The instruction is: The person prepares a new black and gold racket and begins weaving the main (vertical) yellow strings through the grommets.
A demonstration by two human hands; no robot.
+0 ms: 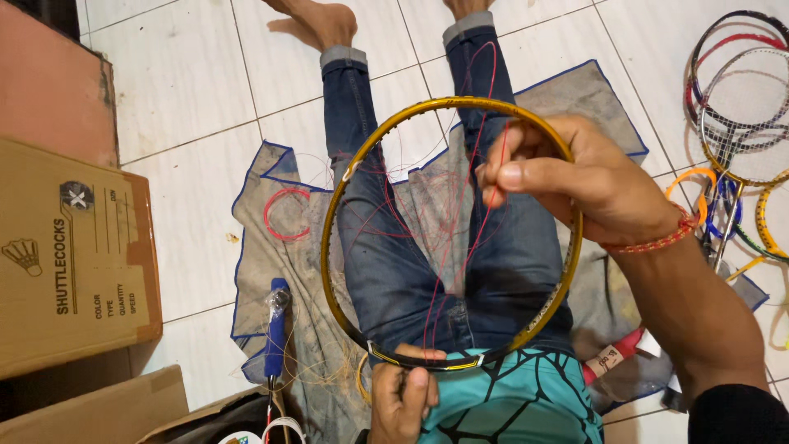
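Left hand (403, 395) grips gold racket frame (345, 181); right hand (575, 181) pinches red string (460, 247).

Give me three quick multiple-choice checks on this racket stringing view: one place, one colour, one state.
1. Where is the cardboard box?
A. image left
B. image right
C. on the lap

2. What colour is the string in the racket frame?
A. white
B. red
C. green

3. How is the frame strung?
A. fully
B. only a few strands
C. no strands

Answers: 1 A, it sits at the left edge on the floor. 2 B, the right hand pinches a red strand. 3 B, the jeans show through the hoop, which the left hand grips.
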